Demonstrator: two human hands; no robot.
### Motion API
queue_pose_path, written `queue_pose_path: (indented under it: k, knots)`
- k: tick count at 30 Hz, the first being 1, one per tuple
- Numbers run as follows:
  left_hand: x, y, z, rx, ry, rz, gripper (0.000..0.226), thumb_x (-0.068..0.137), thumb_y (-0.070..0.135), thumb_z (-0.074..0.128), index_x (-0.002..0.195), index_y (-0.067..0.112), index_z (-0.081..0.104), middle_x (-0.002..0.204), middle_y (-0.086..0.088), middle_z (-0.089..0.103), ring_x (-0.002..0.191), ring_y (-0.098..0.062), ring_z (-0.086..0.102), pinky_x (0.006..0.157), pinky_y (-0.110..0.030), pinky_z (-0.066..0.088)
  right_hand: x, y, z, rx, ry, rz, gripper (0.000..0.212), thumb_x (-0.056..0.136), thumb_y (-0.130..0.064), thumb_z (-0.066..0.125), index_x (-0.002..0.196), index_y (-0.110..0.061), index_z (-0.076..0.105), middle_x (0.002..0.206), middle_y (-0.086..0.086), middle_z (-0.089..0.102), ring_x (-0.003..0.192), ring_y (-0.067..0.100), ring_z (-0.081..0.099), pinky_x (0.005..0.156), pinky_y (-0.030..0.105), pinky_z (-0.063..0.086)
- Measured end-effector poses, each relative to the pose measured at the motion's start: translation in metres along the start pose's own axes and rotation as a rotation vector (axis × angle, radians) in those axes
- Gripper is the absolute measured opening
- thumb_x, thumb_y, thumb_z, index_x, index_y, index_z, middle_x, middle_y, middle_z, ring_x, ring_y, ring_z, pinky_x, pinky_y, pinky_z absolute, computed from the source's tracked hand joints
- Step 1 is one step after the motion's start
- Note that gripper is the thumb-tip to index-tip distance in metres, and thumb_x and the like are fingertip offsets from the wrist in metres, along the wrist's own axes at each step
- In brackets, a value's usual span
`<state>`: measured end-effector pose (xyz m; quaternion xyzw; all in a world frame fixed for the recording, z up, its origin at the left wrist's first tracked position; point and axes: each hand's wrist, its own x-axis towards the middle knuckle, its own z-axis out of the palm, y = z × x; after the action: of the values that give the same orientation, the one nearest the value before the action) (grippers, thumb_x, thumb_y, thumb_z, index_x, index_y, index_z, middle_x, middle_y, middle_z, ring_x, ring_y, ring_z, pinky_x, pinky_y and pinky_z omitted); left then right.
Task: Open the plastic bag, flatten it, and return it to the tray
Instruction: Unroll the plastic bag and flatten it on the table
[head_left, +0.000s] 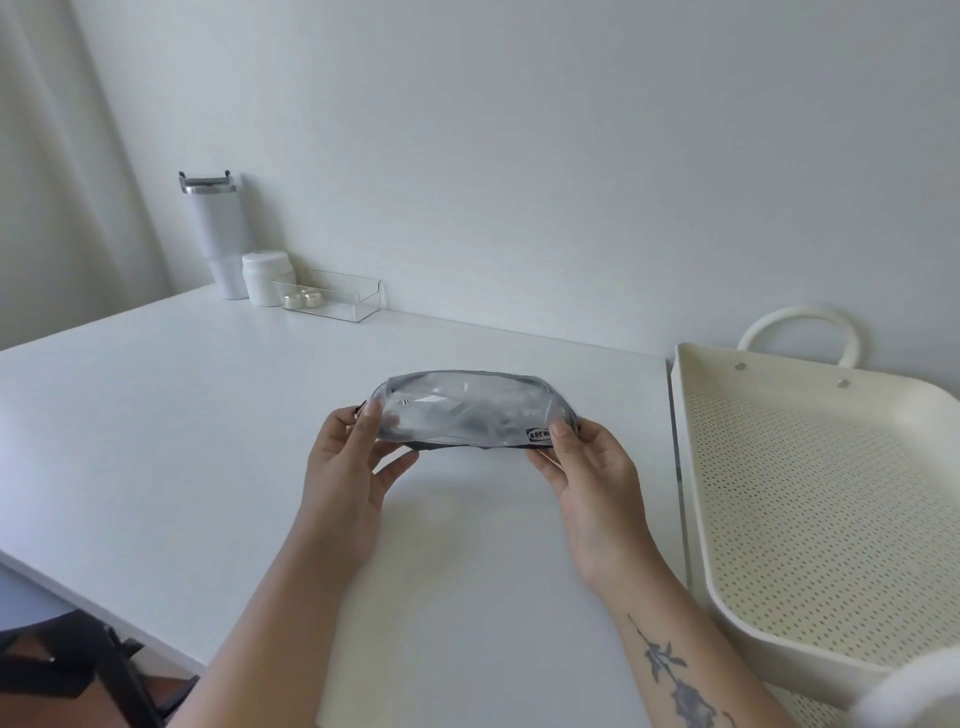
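Observation:
A clear greyish plastic bag (462, 408) with a small dark logo near its right corner is held just above the white table (182, 415), puffed into a rounded shape. My left hand (353, 467) pinches its left end between thumb and fingers. My right hand (587, 467) pinches its right end beside the logo. The cream perforated tray (810, 499) with looped handles stands to the right of the table, with nothing lying in its visible part.
At the table's far left corner stand a white tumbler (218, 234), a white jar (267, 278) and a clear acrylic holder (332, 299) with small items in it. A dark chair (67, 665) shows at the lower left. A wall runs behind the table.

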<state>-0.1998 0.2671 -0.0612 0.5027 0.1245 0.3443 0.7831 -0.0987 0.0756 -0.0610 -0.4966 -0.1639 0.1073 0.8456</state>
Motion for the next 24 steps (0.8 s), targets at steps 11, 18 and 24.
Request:
queue_pose_path:
  k: [11, 18, 24]
  knots:
    - [0.002, -0.015, 0.001, 0.440, 0.172, 0.154, 0.022, 0.083, 0.030, 0.066, 0.074, 0.033, 0.046, 0.076, 0.020, 0.054, 0.059, -0.007, 0.065, 0.071, -0.040, 0.051, 0.005, 0.011, -0.006, -0.513, 0.269, -0.145, 0.022, 0.091, -0.014, 0.062, 0.075, -0.017, 0.046, 0.058, -0.012, 0.048, 0.062, 0.014, 0.069, 0.065, 0.027, 0.056]
    - [0.005, -0.016, -0.008, 0.381, 0.032, 0.030, 0.014, 0.085, 0.025, 0.072, 0.092, 0.019, 0.061, 0.091, 0.003, 0.067, 0.076, -0.014, 0.070, 0.084, -0.038, 0.054, 0.004, 0.011, -0.008, -0.742, 0.319, -0.198, 0.022, 0.090, -0.011, 0.057, 0.076, -0.011, 0.040, 0.064, -0.001, 0.042, 0.059, 0.022, 0.042, 0.065, 0.055, 0.055]
    - [0.004, -0.012, -0.007, 0.384, -0.070, -0.027, 0.017, 0.086, 0.025, 0.068, 0.101, 0.019, 0.073, 0.099, -0.014, 0.075, 0.091, -0.031, 0.072, 0.090, -0.044, 0.053, -0.001, 0.005, -0.002, -0.496, 0.190, -0.104, 0.052, 0.087, -0.066, 0.044, 0.083, -0.015, 0.052, 0.067, -0.011, 0.057, 0.056, 0.010, 0.059, 0.052, 0.017, 0.050]
